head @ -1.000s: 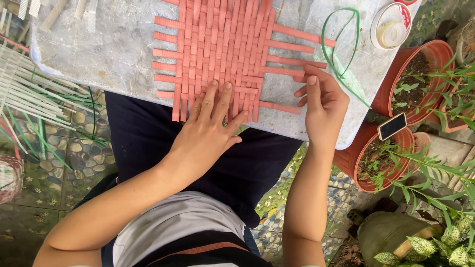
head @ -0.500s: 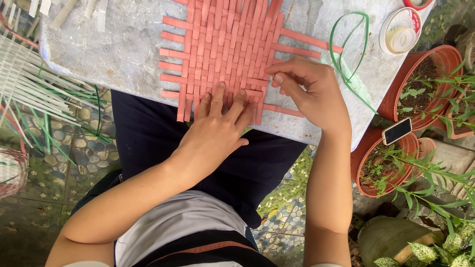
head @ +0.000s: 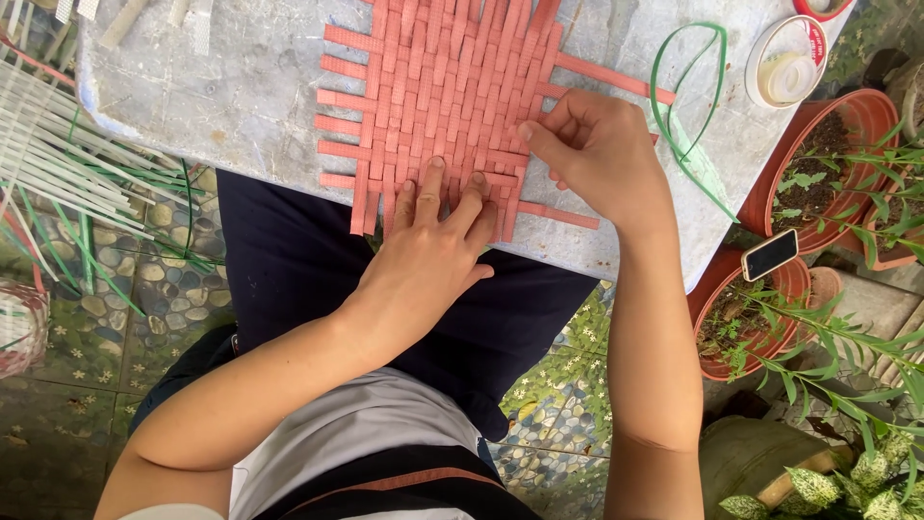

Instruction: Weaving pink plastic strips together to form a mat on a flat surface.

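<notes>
Head view: the right hand (head: 602, 154) has moved in from the mat's right side, fingers now pinched on a pink strip at the woven pink mat (head: 443, 96). The left hand (head: 433, 246), fingers spread, presses the mat's near edge on the stone slab (head: 221, 87), bare to the left.
</notes>
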